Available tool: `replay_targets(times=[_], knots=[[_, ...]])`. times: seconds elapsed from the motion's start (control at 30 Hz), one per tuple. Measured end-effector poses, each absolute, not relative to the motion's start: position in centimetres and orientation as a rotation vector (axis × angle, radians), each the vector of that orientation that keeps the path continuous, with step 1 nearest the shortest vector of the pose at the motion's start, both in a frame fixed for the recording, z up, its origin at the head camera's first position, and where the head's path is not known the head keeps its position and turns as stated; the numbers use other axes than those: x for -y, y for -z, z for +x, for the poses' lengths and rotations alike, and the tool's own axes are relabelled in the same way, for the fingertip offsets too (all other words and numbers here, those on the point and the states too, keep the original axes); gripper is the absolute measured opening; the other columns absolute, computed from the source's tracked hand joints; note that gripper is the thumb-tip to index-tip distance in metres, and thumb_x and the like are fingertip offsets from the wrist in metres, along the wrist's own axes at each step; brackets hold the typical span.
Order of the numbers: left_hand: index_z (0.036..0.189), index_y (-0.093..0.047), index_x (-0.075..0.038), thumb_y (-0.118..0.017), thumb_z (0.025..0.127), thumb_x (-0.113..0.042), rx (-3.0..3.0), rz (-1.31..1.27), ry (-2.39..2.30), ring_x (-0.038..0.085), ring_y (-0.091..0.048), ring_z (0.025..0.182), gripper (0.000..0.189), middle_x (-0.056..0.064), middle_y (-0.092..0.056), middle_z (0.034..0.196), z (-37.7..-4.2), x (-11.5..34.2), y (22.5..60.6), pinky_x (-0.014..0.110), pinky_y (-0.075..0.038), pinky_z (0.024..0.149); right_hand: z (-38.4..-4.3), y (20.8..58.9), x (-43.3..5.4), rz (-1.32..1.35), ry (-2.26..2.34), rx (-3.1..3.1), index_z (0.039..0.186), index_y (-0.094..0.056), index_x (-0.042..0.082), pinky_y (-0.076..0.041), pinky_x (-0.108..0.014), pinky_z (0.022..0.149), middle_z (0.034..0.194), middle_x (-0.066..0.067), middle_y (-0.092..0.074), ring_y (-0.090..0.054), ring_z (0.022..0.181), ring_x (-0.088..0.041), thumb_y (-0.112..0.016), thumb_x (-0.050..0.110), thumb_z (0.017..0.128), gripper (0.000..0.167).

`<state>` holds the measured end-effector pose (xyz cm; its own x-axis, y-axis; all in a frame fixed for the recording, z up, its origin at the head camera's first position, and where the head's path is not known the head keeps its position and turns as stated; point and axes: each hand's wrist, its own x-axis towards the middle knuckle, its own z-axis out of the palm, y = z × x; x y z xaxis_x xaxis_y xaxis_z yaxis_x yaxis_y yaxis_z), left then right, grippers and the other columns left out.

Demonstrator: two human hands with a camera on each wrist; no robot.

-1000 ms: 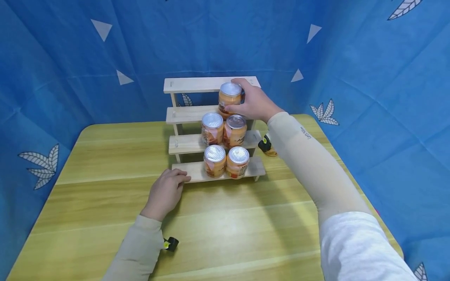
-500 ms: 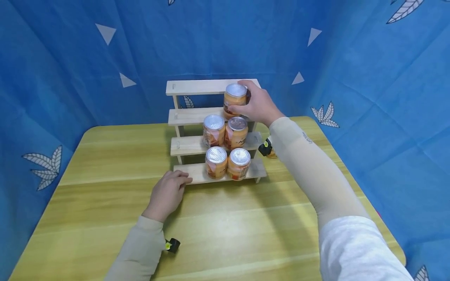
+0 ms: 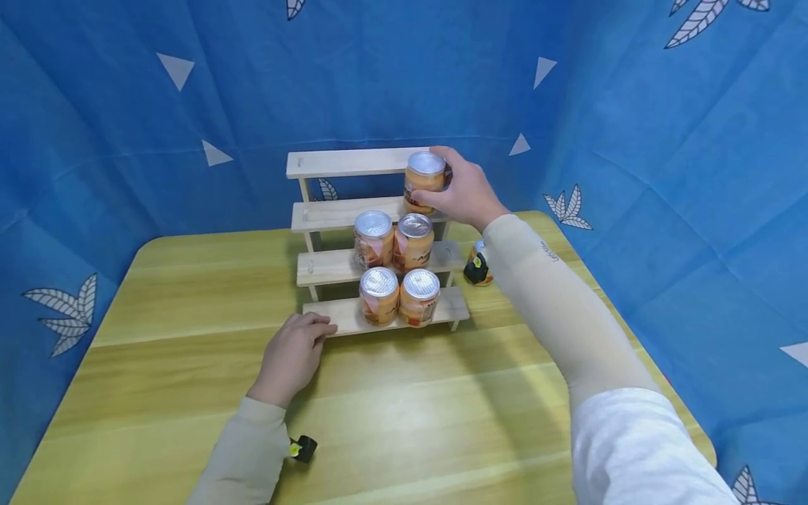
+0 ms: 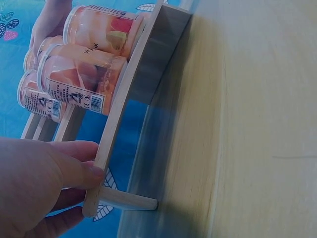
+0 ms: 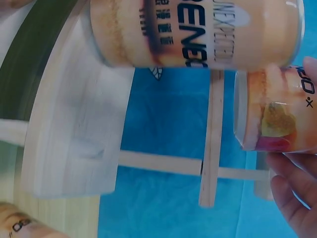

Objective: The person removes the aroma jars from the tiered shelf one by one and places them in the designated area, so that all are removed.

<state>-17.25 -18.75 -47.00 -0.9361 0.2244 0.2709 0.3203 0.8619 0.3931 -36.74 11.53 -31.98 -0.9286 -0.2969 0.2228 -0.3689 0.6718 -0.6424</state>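
Observation:
A tiered wooden rack stands toward the back of the table. My right hand reaches to its second-highest step, thumb and fingers curled around a peach-coloured can with a silver lid. In the right wrist view that can is upright between thumb and fingers, close to the step. One step down are two matching cans, side by side. Two more cans occupy the lowest step. My left hand grips the left end of that lowest board, thumb on one face and fingers on the other.
Another can stands on the table right of the rack, partly covered by the right wrist's black camera. Blue cloth hangs behind and on both sides. The yellowish wooden table stretches out in front.
The can in my right hand has shifted a little right along its step. My left hand keeps its grip on the lowest board. The head view has tilted and turned slightly.

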Motion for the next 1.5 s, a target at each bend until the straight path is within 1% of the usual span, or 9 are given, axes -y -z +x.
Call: replay_targets(times=[0.1,0.27,0.43,0.67,0.83,1.07,1.27,1.5], knots=[[0.106,-0.079,-0.009,-0.073,0.087,0.004,2.813,-0.435,0.637,0.028,-0.063,0.105,0.023,0.007,-0.071,0.115,-17.3,18.5,47.1,0.043,-0.056,0.090,-36.4,32.2,-12.7,0.541,-1.088,2.773,0.156,-0.033,0.026,-0.052,-0.045,0.097,0.140,-0.007,-0.055,-0.057,0.120,-0.024,-0.076,0.056,0.082,0.091],[0.105,-0.079,-0.009,-0.073,0.087,0.004,2.816,-0.463,0.638,0.027,-0.063,0.103,0.023,0.006,-0.072,0.113,-17.3,18.1,47.4,0.040,-0.057,0.088,-35.6,32.9,-14.9,0.504,-1.049,2.754,0.156,-0.034,0.022,-0.053,-0.048,0.095,0.138,-0.011,-0.056,-0.058,0.117,-0.027,-0.076,0.055,0.083,0.090],[0.104,-0.079,-0.009,-0.075,0.086,0.004,2.797,-0.429,0.623,0.026,-0.063,0.101,0.023,0.005,-0.072,0.112,-17.2,18.5,47.2,0.040,-0.056,0.087,-35.7,33.2,-16.1,0.496,-1.036,2.711,0.155,-0.037,0.022,-0.052,-0.049,0.094,0.137,-0.012,-0.057,-0.058,0.116,-0.029,-0.076,0.056,0.083,0.089],[0.104,-0.080,-0.010,-0.074,0.087,0.003,2.801,-0.423,0.619,0.025,-0.063,0.101,0.022,0.005,-0.072,0.112,-17.2,18.8,47.0,0.040,-0.057,0.086,-35.7,33.2,-18.0,0.410,-1.014,2.724,0.156,-0.035,0.022,-0.051,-0.051,0.098,0.142,-0.013,-0.054,-0.056,0.121,-0.031,-0.075,0.058,0.083,0.091],[0.104,-0.080,-0.010,-0.074,0.087,0.003,2.804,-0.426,0.612,0.024,-0.063,0.100,0.023,0.004,-0.072,0.112,-17.2,18.8,46.9,0.039,-0.057,0.085,-35.6,33.4,-19.2,0.348,-1.005,2.729,0.156,-0.033,0.021,-0.050,-0.053,0.102,0.144,-0.014,-0.051,-0.054,0.125,-0.032,-0.074,0.056,0.084,0.090],[0.106,-0.080,-0.010,-0.073,0.089,0.003,2.802,-0.431,0.620,0.025,-0.063,0.101,0.022,0.004,-0.071,0.113,-17.1,18.9,47.0,0.039,-0.057,0.085,-35.4,33.8,-20.5,0.302,-1.025,2.759,0.158,-0.028,0.020,-0.048,-0.056,0.103,0.147,-0.014,-0.049,-0.052,0.128,-0.033,-0.072,0.056,0.086,0.091],[0.106,-0.080,-0.010,-0.073,0.089,0.003,2.809,-0.422,0.628,0.025,-0.063,0.102,0.023,0.004,-0.071,0.113,-17.1,18.8,47.0,0.040,-0.057,0.086,-35.2,34.1,-21.8,0.260,-1.017,2.773,0.156,-0.028,0.016,-0.049,-0.058,0.099,0.145,-0.017,-0.049,-0.054,0.124,-0.036,-0.072,0.054,0.086,0.091],[0.107,-0.079,-0.011,-0.072,0.089,0.002,2.836,-0.408,0.622,0.025,-0.062,0.103,0.023,0.004,-0.071,0.115,-17.1,18.8,46.8,0.040,-0.057,0.087,-35.2,34.5,-23.3,0.209,-0.991,2.808,0.155,-0.026,0.011,-0.049,-0.059,0.097,0.143,-0.021,-0.049,-0.054,0.122,-0.039,-0.071,0.047,0.088,0.088]])
